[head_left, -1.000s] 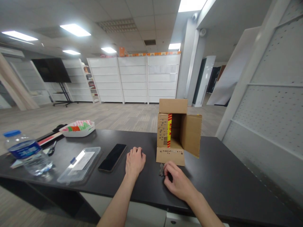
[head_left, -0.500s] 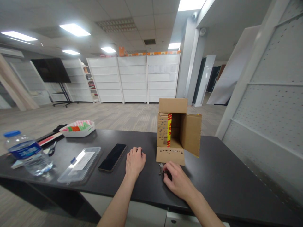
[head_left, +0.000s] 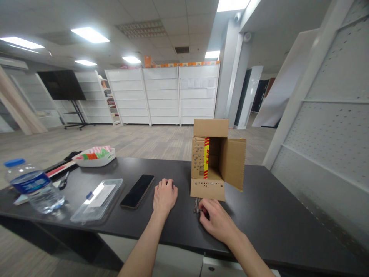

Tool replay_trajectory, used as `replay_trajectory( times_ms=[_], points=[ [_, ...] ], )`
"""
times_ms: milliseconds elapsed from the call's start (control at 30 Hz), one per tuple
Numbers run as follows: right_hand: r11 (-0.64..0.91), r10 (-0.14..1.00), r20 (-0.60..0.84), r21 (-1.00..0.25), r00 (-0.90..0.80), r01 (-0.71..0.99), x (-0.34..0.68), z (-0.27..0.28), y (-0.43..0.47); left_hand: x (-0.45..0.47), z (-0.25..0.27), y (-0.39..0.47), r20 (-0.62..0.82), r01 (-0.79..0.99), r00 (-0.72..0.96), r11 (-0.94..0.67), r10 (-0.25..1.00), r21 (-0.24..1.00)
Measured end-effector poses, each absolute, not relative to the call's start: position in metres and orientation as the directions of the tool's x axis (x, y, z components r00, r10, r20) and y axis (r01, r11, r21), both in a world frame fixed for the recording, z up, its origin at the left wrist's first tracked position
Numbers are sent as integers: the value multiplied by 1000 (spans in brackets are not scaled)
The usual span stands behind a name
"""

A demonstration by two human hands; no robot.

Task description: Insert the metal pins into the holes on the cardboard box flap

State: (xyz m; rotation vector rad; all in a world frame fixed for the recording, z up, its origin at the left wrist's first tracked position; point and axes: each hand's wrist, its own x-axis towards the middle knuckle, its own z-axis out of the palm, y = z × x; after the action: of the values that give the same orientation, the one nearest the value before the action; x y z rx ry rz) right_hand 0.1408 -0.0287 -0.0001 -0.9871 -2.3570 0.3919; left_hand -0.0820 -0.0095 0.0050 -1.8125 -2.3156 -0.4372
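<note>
My left hand [head_left: 165,195] rests on the black desk [head_left: 181,227], fingers bent loosely downward and nothing seen in them. Close to its left lies a black phone [head_left: 137,191]. My right hand [head_left: 215,217] is curled, thumb and index finger drawn together at the right side of a small bunch of thin metal screws or nails [head_left: 196,205]. Whatever those fingertips hold is hidden. Just beyond stands a cardboard box [head_left: 198,157] on end, its flaps open toward me. Round metal heads dot its left panel, and the lower flap [head_left: 207,189] has a row of small holes.
A clear plastic case [head_left: 99,200] lies left of the phone. Farther left are a water bottle [head_left: 34,188], a white basket [head_left: 95,161] with colourful packets, and a pair of scissors [head_left: 63,181]. A white perforated panel [head_left: 331,154] rises along the right.
My right fingers have shifted slightly at the metal bunch; a slanted piece seen there before no longer shows. My left hand and the box have stayed in place.
</note>
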Motion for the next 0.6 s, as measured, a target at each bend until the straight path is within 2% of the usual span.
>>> replay_trajectory(
  times_ms=[167, 333, 467, 600],
  points=[
    [674, 738, 383, -448, -555, 587, 141, -3, -27, -82, 4, -10, 310, 967, -248, 219, 918, 127],
    [608, 788, 403, -398, -465, 687, 141, -9, -23, -82, 5, -10, 312, 969, -242, 211, 919, 130],
    [612, 782, 402, -347, -478, 710, 140, -10, -22, -82, 6, -11, 309, 969, -241, 210, 920, 129],
    [632, 771, 391, -366, -503, 683, 140, -7, -23, -81, 7, -10, 306, 969, -243, 213, 920, 129]
  ],
)
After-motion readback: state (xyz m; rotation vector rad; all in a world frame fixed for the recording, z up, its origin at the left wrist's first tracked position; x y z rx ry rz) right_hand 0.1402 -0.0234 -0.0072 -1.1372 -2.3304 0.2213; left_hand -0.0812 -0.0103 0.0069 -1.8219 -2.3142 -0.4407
